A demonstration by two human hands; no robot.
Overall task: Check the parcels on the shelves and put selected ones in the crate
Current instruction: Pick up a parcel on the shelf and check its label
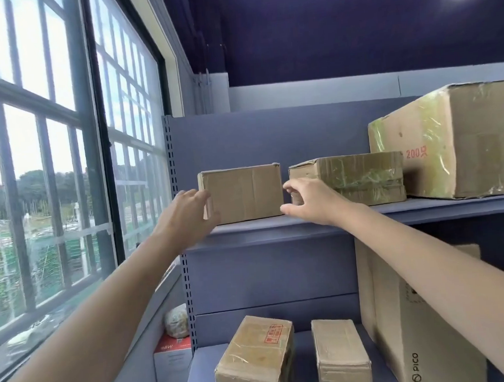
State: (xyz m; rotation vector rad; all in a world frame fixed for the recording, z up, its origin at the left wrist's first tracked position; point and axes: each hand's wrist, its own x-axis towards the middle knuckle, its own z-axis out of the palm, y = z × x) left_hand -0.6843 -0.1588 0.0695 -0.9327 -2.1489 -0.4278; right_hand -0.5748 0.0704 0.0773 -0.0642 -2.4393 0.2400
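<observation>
Reaching up to the top shelf (307,221), we are framing the small box (242,193), its long side lying along the shelf edge. Just right of the box a taped parcel (361,179) is crowding our right hand (309,201). Our left hand (186,217) is touching the box's left end. Both hands' fingers are spread, gripping nothing.

Small plain brown parcel (242,194) upright at left end of upper shelf (307,219), sealed, taped parcel (349,180) just right of it, large film-wrapped parcel (448,139) farther right, two taped parcels (255,362) on shelf below.
</observation>
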